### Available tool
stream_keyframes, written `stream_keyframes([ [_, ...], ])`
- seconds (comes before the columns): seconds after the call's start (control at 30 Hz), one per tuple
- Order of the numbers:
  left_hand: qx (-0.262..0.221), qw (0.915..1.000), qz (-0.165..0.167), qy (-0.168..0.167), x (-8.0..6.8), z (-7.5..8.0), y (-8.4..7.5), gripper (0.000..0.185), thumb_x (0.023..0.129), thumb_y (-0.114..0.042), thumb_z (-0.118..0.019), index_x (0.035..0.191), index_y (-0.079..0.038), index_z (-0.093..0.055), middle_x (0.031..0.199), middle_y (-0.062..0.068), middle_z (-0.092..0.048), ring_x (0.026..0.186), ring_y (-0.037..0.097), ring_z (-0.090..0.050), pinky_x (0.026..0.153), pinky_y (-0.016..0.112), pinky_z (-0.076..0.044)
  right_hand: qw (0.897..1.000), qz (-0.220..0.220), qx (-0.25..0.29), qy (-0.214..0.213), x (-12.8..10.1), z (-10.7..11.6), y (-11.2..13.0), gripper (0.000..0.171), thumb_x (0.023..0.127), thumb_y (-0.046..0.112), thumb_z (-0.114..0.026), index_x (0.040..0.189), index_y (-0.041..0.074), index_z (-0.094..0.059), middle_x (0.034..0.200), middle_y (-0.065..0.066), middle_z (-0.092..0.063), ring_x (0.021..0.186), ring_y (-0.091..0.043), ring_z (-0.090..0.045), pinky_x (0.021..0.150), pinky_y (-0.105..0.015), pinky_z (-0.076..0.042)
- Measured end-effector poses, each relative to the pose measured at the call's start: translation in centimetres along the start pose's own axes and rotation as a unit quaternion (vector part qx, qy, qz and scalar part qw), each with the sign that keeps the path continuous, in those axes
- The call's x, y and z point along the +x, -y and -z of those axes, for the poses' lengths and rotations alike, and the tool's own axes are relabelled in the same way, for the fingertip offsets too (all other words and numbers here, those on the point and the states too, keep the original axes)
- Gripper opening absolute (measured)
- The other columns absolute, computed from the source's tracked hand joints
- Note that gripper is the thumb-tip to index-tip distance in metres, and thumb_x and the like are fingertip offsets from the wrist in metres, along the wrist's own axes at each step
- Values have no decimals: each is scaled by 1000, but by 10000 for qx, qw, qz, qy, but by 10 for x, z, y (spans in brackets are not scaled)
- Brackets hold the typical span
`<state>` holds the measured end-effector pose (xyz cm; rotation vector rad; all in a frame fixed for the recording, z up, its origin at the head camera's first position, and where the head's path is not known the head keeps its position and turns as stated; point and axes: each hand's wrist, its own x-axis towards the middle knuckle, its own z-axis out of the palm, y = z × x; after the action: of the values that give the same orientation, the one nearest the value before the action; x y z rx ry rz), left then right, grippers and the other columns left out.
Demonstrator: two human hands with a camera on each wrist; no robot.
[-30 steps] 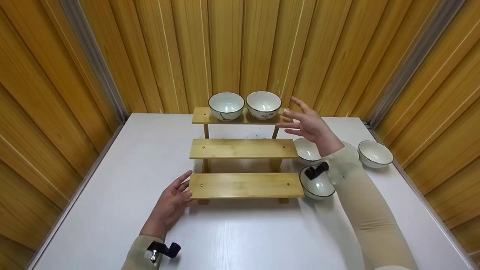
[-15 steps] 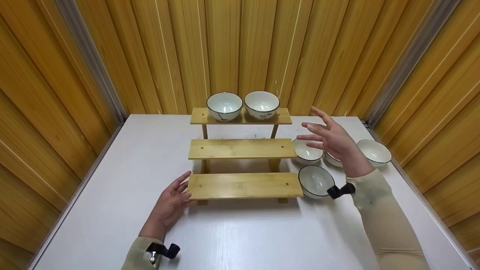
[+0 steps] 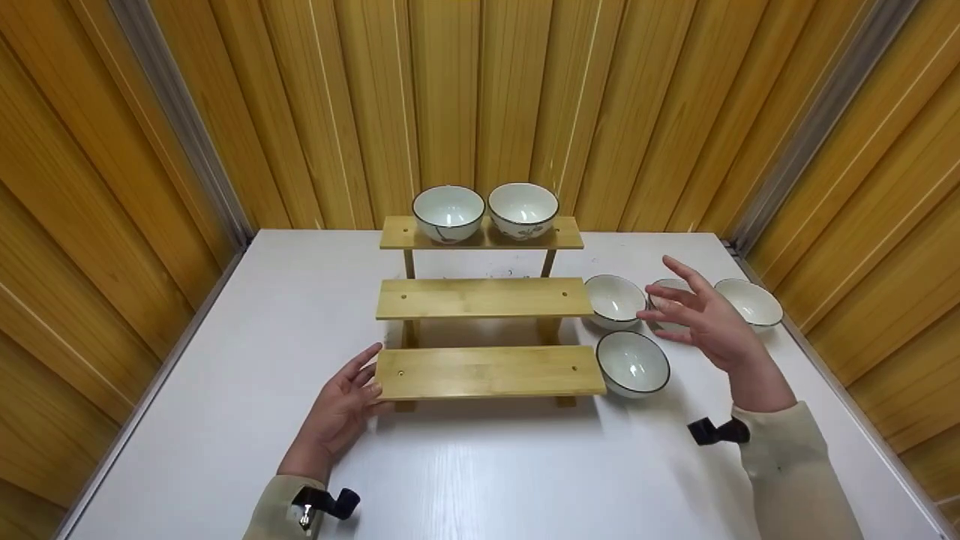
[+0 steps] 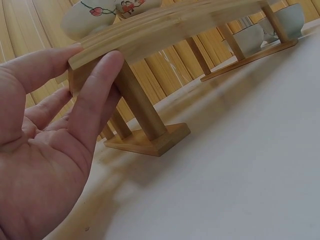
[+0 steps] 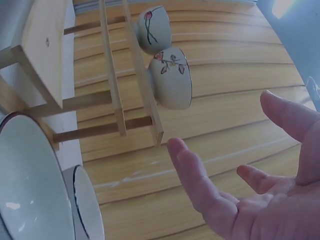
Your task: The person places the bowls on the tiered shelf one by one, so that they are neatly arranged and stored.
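A three-step wooden display rack (image 3: pixel 487 373) stands on the white table. My left hand (image 3: pixel 341 412) holds the left end of its lowest shelf, thumb and fingers on the board's edge, as the left wrist view shows. Two flower-patterned bowls, a left one (image 3: pixel 448 215) and a right one (image 3: pixel 523 211), sit side by side on the top shelf. My right hand (image 3: pixel 709 322) hovers with spread fingers and nothing in it, over the bowls at the right. Beneath it a white bowl (image 3: pixel 670 286) is partly hidden.
Right of the rack stand more dark-rimmed white bowls: one by the middle shelf (image 3: pixel 615 300), one by the lowest shelf (image 3: pixel 634 365), and a bowl near the right edge (image 3: pixel 750 304). Wood-patterned walls (image 3: pixel 480 97) close off the back and both sides.
My right hand has drawn away from the top shelf, moving right and toward me, over the bowls on the table. My left hand has stayed at the lowest shelf.
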<state>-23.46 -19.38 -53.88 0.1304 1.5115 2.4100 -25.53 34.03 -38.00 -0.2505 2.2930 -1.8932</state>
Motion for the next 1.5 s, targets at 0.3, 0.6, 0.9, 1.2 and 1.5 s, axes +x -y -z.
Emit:
stream_keyframes([
  [0.3,88,10000,-28,-35,0,0,0,80,95,4,-64,163,-15,-27,148,5,-52,123,23,-66,91,38,-61,9962,-158,-805,-307,-21,8,-33,81,102,23,-65,166,25,-16,157,-26,-36,109,2,-67,91,-28,-58],
  [0.6,94,9999,-29,-53,1,0,0,78,96,4,-62,163,-16,-28,147,5,-52,121,23,-66,92,38,-60,9866,-647,-1451,-383,-25,16,-69,85,101,28,-67,166,16,-13,160,-32,-31,134,-37,-52,104,-58,-51],
  [0.9,131,9999,-53,-27,0,0,0,80,95,3,-64,163,-16,-28,147,4,-52,121,22,-66,95,39,-59,9849,-1326,-1099,203,-21,15,-100,90,100,27,-68,166,16,-7,158,-40,-24,113,-26,-65,93,-43,-59],
  [1.2,67,9999,-111,98,1,1,0,79,96,5,-61,163,-13,-25,142,2,-55,119,21,-66,92,37,-60,9900,-1283,-385,434,-13,8,-120,96,98,19,-70,165,21,-1,150,-40,-32,104,-20,-67,88,-39,-57],
  [1.5,103,9999,-90,32,1,1,1,79,96,4,-62,163,-14,-26,146,4,-53,122,22,-65,94,38,-59,9903,-1057,485,758,-11,8,-133,94,99,9,-65,163,46,-7,155,-43,-15,109,-18,-65,91,-39,-57],
])
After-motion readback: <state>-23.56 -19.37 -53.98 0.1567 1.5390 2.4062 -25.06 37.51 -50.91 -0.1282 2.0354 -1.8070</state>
